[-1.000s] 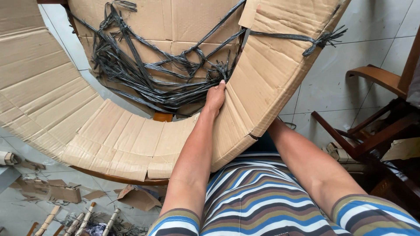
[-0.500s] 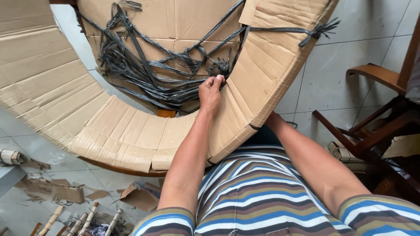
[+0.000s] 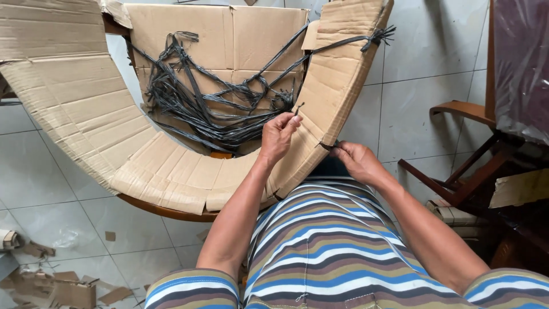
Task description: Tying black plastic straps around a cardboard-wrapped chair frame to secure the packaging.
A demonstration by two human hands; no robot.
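Note:
A curved band of brown cardboard (image 3: 86, 114) wraps a round wooden frame in front of me. Inside it, a tangle of black plastic strap (image 3: 211, 109) lies on a flat cardboard sheet (image 3: 229, 40). My left hand (image 3: 278, 137) is on the inner side of the band's right part, its fingertips pinched on the end of a black strap (image 3: 297, 109) that pokes through the cardboard. My right hand (image 3: 354, 160) grips the outer edge of the same cardboard band, low on its right side. Another black strap (image 3: 366, 39) is knotted at the band's upper right.
A wooden chair frame (image 3: 457, 166) and a piece of furniture wrapped in plastic (image 3: 520, 63) stand at the right. Torn cardboard scraps (image 3: 57, 286) lie on the white tiled floor at the lower left. The wooden rim (image 3: 166, 210) shows under the band.
My left hand has pulled back from the inner edge and now pinches a strap end. My right hand has come into view on the band's outer side. The view has tilted down.

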